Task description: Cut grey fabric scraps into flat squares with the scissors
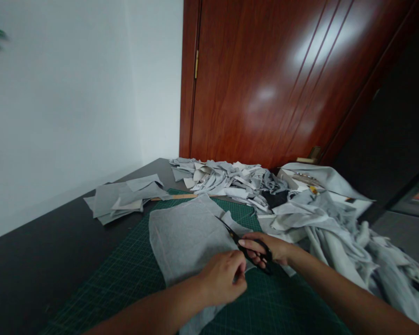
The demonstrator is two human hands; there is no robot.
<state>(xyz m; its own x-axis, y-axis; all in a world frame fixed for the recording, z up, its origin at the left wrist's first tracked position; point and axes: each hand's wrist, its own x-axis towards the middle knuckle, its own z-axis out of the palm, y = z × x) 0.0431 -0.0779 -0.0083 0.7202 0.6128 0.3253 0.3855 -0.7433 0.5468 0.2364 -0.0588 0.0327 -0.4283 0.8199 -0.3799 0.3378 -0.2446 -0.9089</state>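
Note:
My right hand (260, 251) is closed around the handles of black scissors (230, 231). Their blades point up and left, at the right side of a light grey piece of fabric (185, 232). At the near right part of that fabric, my left hand (225, 277) is closed, with its fingers curled in a pinch on the cloth; its fingertips are partly hidden. The fabric spreads over a green cutting mat (125, 274), and a small flap stands apart beside the blades. Part of the cloth hangs below my left wrist.
Grey fabric pieces (122, 200) lie stacked at the left on the dark table (28, 265). A wooden ruler (183, 196) crosses the mat's far edge. Scraps (226, 177) pile up before the brown door (244, 93). A white box (356, 204) and heaped cloth (331, 242) occupy the right.

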